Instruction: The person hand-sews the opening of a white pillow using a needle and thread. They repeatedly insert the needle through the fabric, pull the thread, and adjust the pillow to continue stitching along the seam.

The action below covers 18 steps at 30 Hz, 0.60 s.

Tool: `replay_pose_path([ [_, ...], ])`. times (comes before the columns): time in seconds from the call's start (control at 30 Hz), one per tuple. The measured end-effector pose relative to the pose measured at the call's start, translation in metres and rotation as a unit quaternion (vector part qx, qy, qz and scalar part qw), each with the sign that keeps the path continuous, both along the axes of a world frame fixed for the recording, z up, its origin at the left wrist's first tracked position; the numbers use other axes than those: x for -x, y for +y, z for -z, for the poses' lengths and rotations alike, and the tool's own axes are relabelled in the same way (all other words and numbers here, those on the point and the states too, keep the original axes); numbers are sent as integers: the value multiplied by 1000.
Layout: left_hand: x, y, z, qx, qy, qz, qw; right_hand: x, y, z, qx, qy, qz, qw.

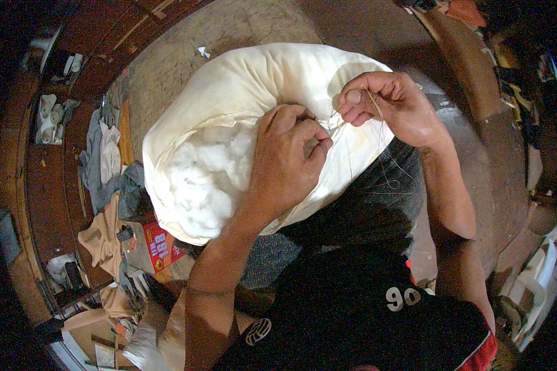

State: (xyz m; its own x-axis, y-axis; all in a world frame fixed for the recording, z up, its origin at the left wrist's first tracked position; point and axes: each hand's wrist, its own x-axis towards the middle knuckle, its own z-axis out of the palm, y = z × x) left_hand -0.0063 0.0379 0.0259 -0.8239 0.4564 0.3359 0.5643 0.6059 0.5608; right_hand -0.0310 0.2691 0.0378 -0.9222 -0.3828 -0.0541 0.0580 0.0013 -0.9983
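Observation:
A cream cloth cushion [229, 93] lies on my dark-trousered lap, its open section showing fluffy white stuffing [198, 179] at the left. My left hand [288, 161] is closed in a pinch on the cloth along the opening, near the middle. Up at the right, my right hand [395, 106] has its fingers curled together around a thin pale thread [381, 154], just above the cushion's gathered edge. Loose strands of this thread hang down over the cloth and dark trousers. Whether a needle is between the right fingertips is too small to make out.
A worn brown board [161, 59] lies beyond the cushion. At the left are grey cloths [96, 161], tan fabric pieces [102, 238], a red printed box [161, 244] and wooden shelving [65, 179] holding small items. Assorted clutter [538, 272] lines the right side.

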Motion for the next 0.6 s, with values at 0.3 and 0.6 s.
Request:
replay_pose_path([
  [0.3, -1, 1, 1, 7, 24, -1, 1000, 4, 4, 4, 13, 3, -12, 1000],
  [0.6, -2, -2, 3, 22, 45, 19, 999, 6, 6, 4, 8, -8, -13, 1000],
])
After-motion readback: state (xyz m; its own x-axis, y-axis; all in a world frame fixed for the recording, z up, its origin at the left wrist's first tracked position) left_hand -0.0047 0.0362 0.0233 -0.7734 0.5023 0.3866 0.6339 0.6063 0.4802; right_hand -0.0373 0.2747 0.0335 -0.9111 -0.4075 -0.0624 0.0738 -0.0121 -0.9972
